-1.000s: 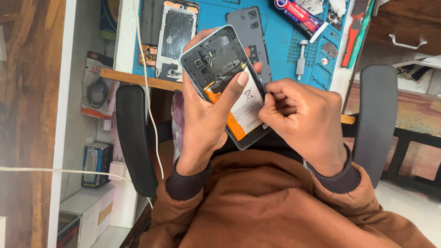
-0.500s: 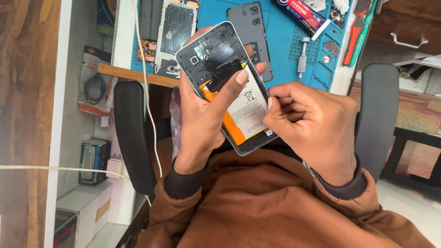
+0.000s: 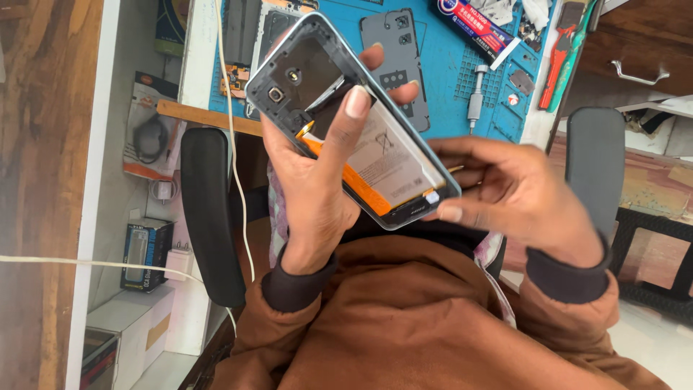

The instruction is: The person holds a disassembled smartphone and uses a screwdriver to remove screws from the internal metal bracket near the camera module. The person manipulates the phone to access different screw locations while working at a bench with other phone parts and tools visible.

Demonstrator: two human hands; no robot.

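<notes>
My left hand [image 3: 310, 195] holds an opened phone [image 3: 292, 76] with its back off, above my lap. The left thumb presses on the white and orange battery [image 3: 393, 162] inside the frame, and the fingertips wrap round the phone's far edge. My right hand [image 3: 520, 195] is at the phone's lower end, thumb under the bottom corner and fingers curled behind it. A thin yellowish tip shows between those fingers and the phone; what it is cannot be told. Both arms wear brown sleeves.
A blue work mat [image 3: 447, 65] on the desk ahead carries a dark back cover [image 3: 395, 58], a glue tube [image 3: 476, 29], a small screwdriver [image 3: 474, 94], red-handled tools [image 3: 552, 65] and another opened phone [image 3: 271, 29]. Black chair armrests [image 3: 209, 209] flank me. A white cable [image 3: 231, 144] hangs down.
The phone now sits closer to the camera. My right hand has left the battery's face and moved to the phone's lower end; the left thumb stays on the battery.
</notes>
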